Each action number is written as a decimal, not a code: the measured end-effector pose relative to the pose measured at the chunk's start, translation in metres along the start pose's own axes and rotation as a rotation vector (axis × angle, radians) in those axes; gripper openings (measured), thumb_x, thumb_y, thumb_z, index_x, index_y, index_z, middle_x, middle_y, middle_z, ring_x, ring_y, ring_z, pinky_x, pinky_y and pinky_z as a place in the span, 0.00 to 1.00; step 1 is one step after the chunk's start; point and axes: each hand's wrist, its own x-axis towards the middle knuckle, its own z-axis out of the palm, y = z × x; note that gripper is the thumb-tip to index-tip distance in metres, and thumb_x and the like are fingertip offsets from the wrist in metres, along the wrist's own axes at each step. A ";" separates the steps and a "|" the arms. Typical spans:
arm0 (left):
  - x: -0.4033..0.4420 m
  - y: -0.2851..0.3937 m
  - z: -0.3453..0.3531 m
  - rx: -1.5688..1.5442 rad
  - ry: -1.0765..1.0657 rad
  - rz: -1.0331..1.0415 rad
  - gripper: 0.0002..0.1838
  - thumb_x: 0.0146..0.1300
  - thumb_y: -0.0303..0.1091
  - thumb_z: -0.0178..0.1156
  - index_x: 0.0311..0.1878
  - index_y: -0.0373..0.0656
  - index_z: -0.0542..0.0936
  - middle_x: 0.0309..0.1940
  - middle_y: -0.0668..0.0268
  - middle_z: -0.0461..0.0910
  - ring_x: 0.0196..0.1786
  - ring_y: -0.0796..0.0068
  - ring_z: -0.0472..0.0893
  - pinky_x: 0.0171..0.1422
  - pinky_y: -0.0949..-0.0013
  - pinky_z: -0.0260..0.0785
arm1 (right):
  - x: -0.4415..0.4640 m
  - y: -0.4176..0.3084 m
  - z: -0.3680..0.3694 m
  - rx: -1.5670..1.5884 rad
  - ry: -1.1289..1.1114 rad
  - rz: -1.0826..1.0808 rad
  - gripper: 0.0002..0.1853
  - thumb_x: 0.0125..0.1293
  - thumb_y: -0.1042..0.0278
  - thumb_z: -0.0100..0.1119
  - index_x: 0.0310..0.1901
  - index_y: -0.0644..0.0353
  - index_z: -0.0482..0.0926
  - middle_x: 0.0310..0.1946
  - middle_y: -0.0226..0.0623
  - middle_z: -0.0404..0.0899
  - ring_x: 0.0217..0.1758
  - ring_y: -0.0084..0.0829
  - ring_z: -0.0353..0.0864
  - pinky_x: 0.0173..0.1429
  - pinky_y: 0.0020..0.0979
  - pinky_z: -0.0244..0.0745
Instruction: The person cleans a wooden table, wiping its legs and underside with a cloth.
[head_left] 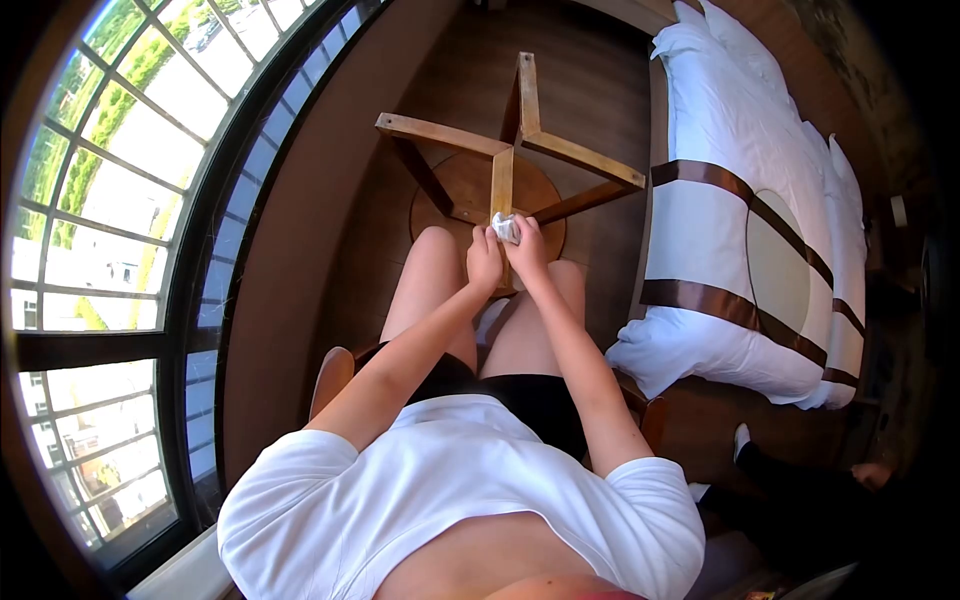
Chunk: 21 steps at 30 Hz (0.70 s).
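An upturned wooden table [515,150] rests on its round top [440,208], with its legs and crossbars pointing up. My right hand [527,250] grips a crumpled white cloth [506,228] against one wooden leg, just in front of my knees. On the other side of that leg, my left hand [484,258] has its fingers closed near the cloth's left edge. Whether anything is between the left fingers is too small to tell. The two hands are close together, and the lower part of the leg is partly hidden behind them.
Barred windows [110,200] line the left side above a brown ledge [290,200]. To the right stands a bed [700,230] with white bedding and brown bands. Another person's dark-clothed leg [790,490] shows at the lower right. Chair parts [332,380] flank my thighs.
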 end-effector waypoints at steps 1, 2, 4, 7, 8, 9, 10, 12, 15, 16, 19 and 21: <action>0.000 0.001 0.000 0.019 0.015 -0.015 0.21 0.75 0.47 0.38 0.50 0.39 0.70 0.40 0.43 0.81 0.46 0.39 0.79 0.50 0.46 0.69 | 0.005 0.001 0.000 -0.006 -0.003 -0.010 0.15 0.53 0.75 0.66 0.43 0.62 0.76 0.38 0.47 0.74 0.43 0.51 0.77 0.45 0.41 0.74; 0.001 0.001 0.000 0.020 0.013 -0.018 0.21 0.75 0.47 0.38 0.50 0.39 0.70 0.40 0.43 0.81 0.46 0.39 0.79 0.50 0.46 0.69 | 0.009 0.002 0.000 -0.007 -0.005 -0.007 0.15 0.53 0.75 0.66 0.43 0.62 0.76 0.38 0.47 0.74 0.43 0.51 0.77 0.45 0.41 0.74; 0.000 0.001 0.001 0.016 0.023 0.008 0.20 0.75 0.47 0.38 0.52 0.39 0.69 0.41 0.44 0.81 0.46 0.39 0.79 0.50 0.45 0.69 | 0.015 0.004 -0.004 -0.052 -0.064 -0.009 0.14 0.53 0.73 0.66 0.41 0.62 0.76 0.39 0.47 0.74 0.43 0.52 0.77 0.44 0.42 0.74; 0.000 0.003 0.001 0.059 -0.003 -0.022 0.21 0.75 0.48 0.38 0.51 0.39 0.69 0.41 0.43 0.81 0.45 0.38 0.79 0.50 0.44 0.69 | 0.029 0.006 0.002 -0.097 -0.037 0.010 0.15 0.54 0.70 0.66 0.42 0.60 0.75 0.39 0.46 0.74 0.43 0.52 0.77 0.43 0.43 0.74; -0.001 0.003 0.000 0.058 0.002 -0.022 0.21 0.75 0.48 0.38 0.51 0.39 0.69 0.41 0.43 0.81 0.45 0.38 0.79 0.50 0.44 0.69 | 0.034 0.006 0.005 -0.096 -0.040 0.006 0.15 0.54 0.70 0.66 0.42 0.60 0.75 0.39 0.46 0.74 0.43 0.52 0.77 0.43 0.43 0.74; -0.001 0.004 0.000 0.088 -0.004 -0.036 0.21 0.75 0.48 0.37 0.51 0.39 0.69 0.40 0.42 0.81 0.45 0.38 0.79 0.50 0.43 0.69 | 0.042 0.005 0.009 -0.126 -0.012 0.029 0.15 0.54 0.66 0.69 0.41 0.60 0.75 0.37 0.45 0.74 0.43 0.51 0.77 0.43 0.43 0.73; -0.001 0.006 0.000 0.118 -0.011 -0.049 0.21 0.75 0.48 0.37 0.50 0.39 0.69 0.40 0.42 0.81 0.45 0.38 0.79 0.50 0.43 0.68 | 0.051 0.005 0.012 -0.155 0.018 0.053 0.17 0.54 0.63 0.71 0.39 0.61 0.76 0.35 0.45 0.74 0.42 0.49 0.77 0.42 0.43 0.72; -0.001 0.008 -0.001 0.132 -0.003 -0.035 0.21 0.76 0.48 0.36 0.50 0.39 0.70 0.39 0.41 0.81 0.44 0.37 0.79 0.49 0.42 0.68 | 0.066 0.005 0.017 -0.171 0.029 0.061 0.17 0.54 0.62 0.71 0.40 0.59 0.76 0.35 0.44 0.74 0.43 0.49 0.77 0.42 0.43 0.72; -0.001 0.009 -0.001 0.150 0.002 -0.030 0.21 0.76 0.48 0.36 0.49 0.39 0.70 0.38 0.41 0.80 0.44 0.36 0.79 0.49 0.41 0.68 | 0.080 0.007 0.021 -0.201 0.042 0.096 0.15 0.54 0.65 0.69 0.41 0.55 0.76 0.38 0.42 0.74 0.43 0.50 0.77 0.42 0.45 0.73; -0.001 0.009 0.000 0.153 0.005 -0.030 0.21 0.76 0.48 0.36 0.49 0.39 0.70 0.38 0.41 0.80 0.43 0.36 0.79 0.49 0.41 0.67 | 0.083 0.005 0.021 -0.212 0.049 0.115 0.15 0.53 0.69 0.67 0.43 0.53 0.77 0.39 0.41 0.75 0.43 0.51 0.78 0.42 0.46 0.75; -0.002 0.008 0.000 0.121 0.011 -0.020 0.21 0.76 0.48 0.36 0.47 0.38 0.69 0.37 0.40 0.80 0.43 0.35 0.78 0.48 0.40 0.67 | 0.086 0.012 0.027 -0.200 0.067 0.129 0.16 0.53 0.69 0.68 0.44 0.53 0.76 0.39 0.42 0.75 0.43 0.50 0.78 0.42 0.46 0.75; -0.005 0.007 -0.001 0.135 0.010 -0.011 0.21 0.76 0.48 0.36 0.46 0.38 0.69 0.36 0.40 0.80 0.42 0.35 0.78 0.47 0.40 0.67 | 0.079 0.018 0.028 -0.188 0.067 0.093 0.16 0.53 0.69 0.68 0.45 0.54 0.77 0.39 0.42 0.75 0.44 0.50 0.78 0.43 0.45 0.75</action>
